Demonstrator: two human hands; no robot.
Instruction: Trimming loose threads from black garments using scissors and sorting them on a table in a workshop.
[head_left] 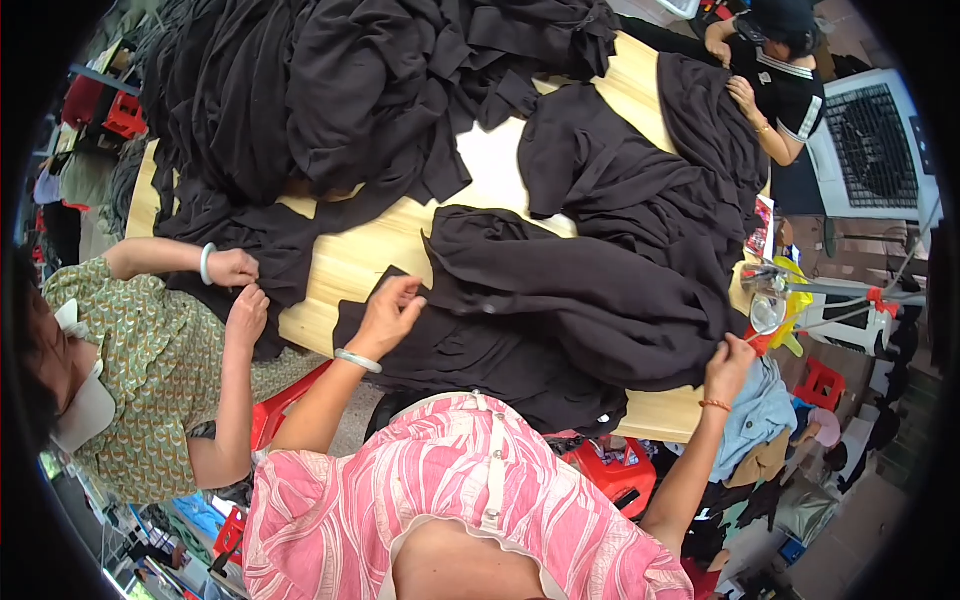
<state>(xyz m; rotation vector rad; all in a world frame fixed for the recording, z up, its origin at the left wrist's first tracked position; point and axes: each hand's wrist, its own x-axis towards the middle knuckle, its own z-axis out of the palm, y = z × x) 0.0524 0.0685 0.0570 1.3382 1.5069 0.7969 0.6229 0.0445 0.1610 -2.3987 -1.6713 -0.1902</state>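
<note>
A long black garment (590, 290) lies stretched across the table in front of me, its fabric loosely folded. At its right end my right hand (730, 366) is closed on the edge of the cloth. My left hand (392, 318), with a pale bangle on the wrist, is near the garment's left end. Its fingers are bent and apart, and I see nothing held in them. Under and beside it, more black cloth (450, 355) hangs over the table's near edge.
Black garments form a large pile (330, 90) at the far left, with another heap (620, 170) beyond mine. A co-worker at left handles black cloth (270, 245); another stands far right. Red stools (620, 470) are below the pale wooden table (660, 415).
</note>
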